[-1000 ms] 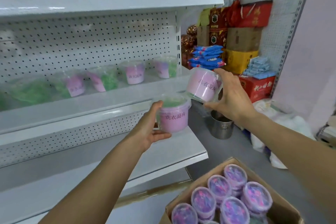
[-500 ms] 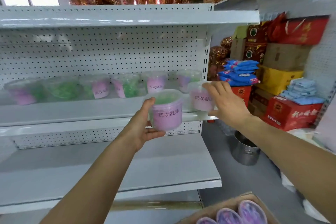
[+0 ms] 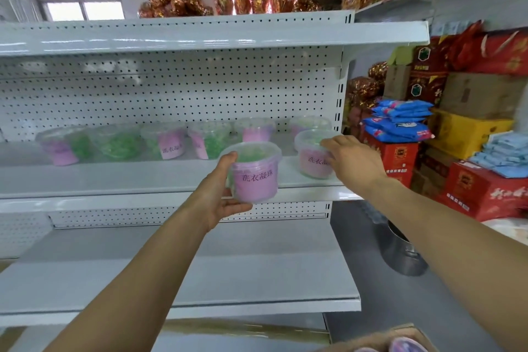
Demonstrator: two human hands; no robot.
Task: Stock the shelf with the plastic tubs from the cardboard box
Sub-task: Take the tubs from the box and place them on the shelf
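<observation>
— What sits on the white metal shelf (image 3: 143, 177)?
— A back row of clear plastic tubs (image 3: 168, 141), one more tub (image 3: 313, 157) at its right front edge.

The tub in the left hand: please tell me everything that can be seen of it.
The tub in the left hand is a round, clear plastic container with a clear lid. A pink label with dark printed characters wraps its front, and green contents show through near the top. It is upright, in front of the middle shelf, not yet on it. The left hand grips it, thumb near the rim, fingers beneath.
</observation>
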